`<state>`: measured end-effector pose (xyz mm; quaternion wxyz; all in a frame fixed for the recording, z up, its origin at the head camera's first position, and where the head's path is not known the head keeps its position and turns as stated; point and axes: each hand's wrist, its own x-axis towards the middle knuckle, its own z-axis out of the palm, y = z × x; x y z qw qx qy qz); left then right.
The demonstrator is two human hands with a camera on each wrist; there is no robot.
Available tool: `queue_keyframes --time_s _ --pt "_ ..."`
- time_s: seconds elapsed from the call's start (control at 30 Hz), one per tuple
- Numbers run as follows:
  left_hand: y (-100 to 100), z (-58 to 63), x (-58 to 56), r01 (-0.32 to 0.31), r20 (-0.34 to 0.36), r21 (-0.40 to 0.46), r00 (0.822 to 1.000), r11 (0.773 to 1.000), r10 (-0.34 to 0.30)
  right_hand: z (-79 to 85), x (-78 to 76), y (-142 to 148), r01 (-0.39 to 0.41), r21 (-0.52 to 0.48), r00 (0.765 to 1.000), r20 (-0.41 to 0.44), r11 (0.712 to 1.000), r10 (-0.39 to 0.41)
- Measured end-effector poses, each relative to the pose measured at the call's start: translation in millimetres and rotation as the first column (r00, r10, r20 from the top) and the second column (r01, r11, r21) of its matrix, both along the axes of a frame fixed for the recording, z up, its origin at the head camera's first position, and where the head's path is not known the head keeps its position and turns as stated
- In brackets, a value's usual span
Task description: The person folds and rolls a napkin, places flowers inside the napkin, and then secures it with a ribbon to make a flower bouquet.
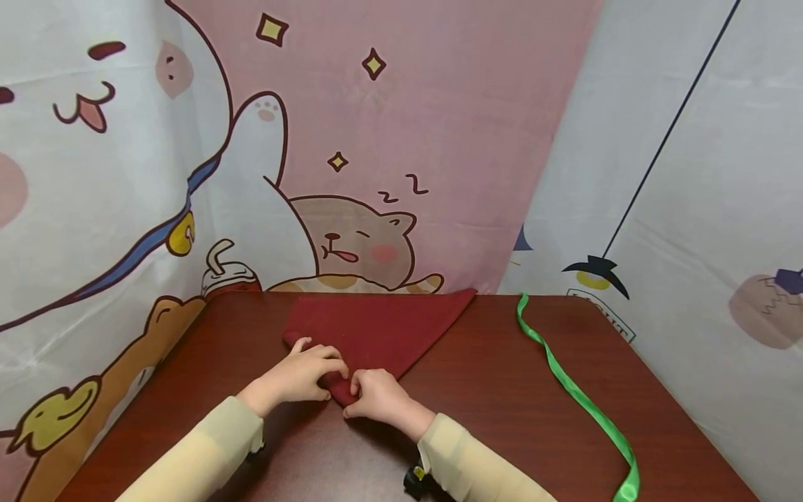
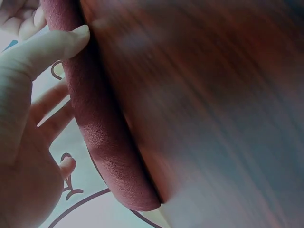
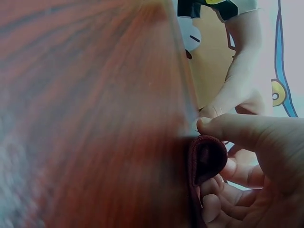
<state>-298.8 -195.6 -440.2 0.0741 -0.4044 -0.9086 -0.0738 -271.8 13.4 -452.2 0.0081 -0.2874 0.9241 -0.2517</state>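
A dark red cloth lies on the brown table, spread flat toward the back, its near edge rolled into a tube. My left hand holds the roll left of centre. In the left wrist view its thumb presses the near side of the rolled edge, fingers behind. At the roll's right end, my right hand pinches it between thumb and fingers. The hollow end of the rolled cloth faces the right wrist camera, with the right thumb over its top.
A shiny green ribbon runs lengthwise down the right side of the table. Behind the table hangs a printed cloth backdrop with cartoon animals. A black wrist device sits by the right sleeve.
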Motion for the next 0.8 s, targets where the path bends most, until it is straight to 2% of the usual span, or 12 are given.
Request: queue_keyframes --time_s 0.13,0.23,0.33,0.5,0.63,0.8 --pt "2 1.2 -1.2 0.006 0.025 0.011 1.000 1.000 -0.006 2.2 0.2 3 0.009 -0.040 1.000 0.025 0.999 -0.008" --pt "3 2.7 -2.7 -0.003 0.075 0.025 0.997 1.000 0.002 2.8 0.4 5 0.015 -0.074 0.999 0.052 0.997 -0.011" --pt "4 3.9 -5.7 -0.023 0.140 0.035 0.990 0.999 0.017 2.8 0.4 7 0.018 -0.105 0.997 0.072 0.994 -0.011" --pt "6 5.2 -13.3 -0.034 0.217 0.063 0.976 0.997 0.020 0.6 -1.6 8 0.012 -0.132 0.998 0.059 0.991 -0.004" --pt "7 6.3 -17.0 -0.025 0.236 0.092 0.972 0.995 0.002 -1.3 -1.9 9 0.020 -0.171 0.998 0.061 0.985 -0.010" --pt "8 6.1 -19.6 -0.042 0.232 0.090 0.972 0.995 0.020 -3.1 -2.0 12 0.060 -0.223 0.995 0.093 0.973 -0.040"
